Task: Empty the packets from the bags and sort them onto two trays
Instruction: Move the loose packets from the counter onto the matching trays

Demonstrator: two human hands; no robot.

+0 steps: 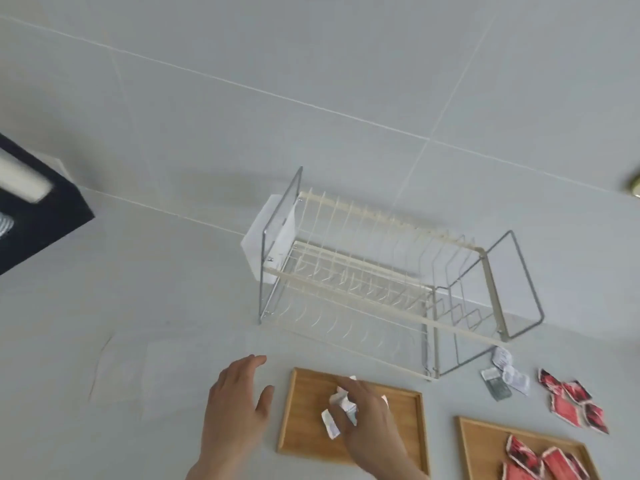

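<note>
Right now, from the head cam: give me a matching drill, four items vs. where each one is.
Items:
1. left hand
2. right hand
3. red packets
4. dish rack

Places:
A. on the right tray
B. over the left tray, on white packets
C. behind both trays
D. above the counter, left of the left tray

Pairs: 1-D, 2-B, 3-A, 4-C
</note>
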